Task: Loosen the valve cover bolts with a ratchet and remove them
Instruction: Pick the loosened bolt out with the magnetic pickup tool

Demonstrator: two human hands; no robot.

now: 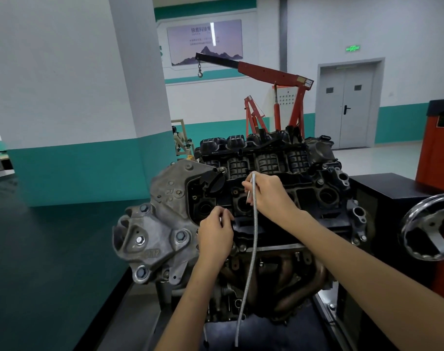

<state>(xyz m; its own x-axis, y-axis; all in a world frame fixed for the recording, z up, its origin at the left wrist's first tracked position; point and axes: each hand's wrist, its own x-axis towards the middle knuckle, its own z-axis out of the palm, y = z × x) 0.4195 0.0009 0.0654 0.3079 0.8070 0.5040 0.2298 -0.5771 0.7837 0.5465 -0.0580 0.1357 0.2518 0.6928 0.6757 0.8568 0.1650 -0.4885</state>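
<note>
A rough grey cast-metal bracket (165,219) with four large hex bolts fronts the engine's left end. Just right of it, the left hand (214,235) rests at the near edge of the black ribbed plastic valve cover (304,195), fingers curled; whether they hold anything I cannot tell. The cover sits on top of the engine, with three round wells showing. The right hand (269,196) pinches one thin flexible coiled-steel shaft (253,239) near its top, above the middle well, and the rest hangs down the engine's front. One polished metal handwheel (406,224) stands far right, and a red steel hoist (266,69) behind.
</note>
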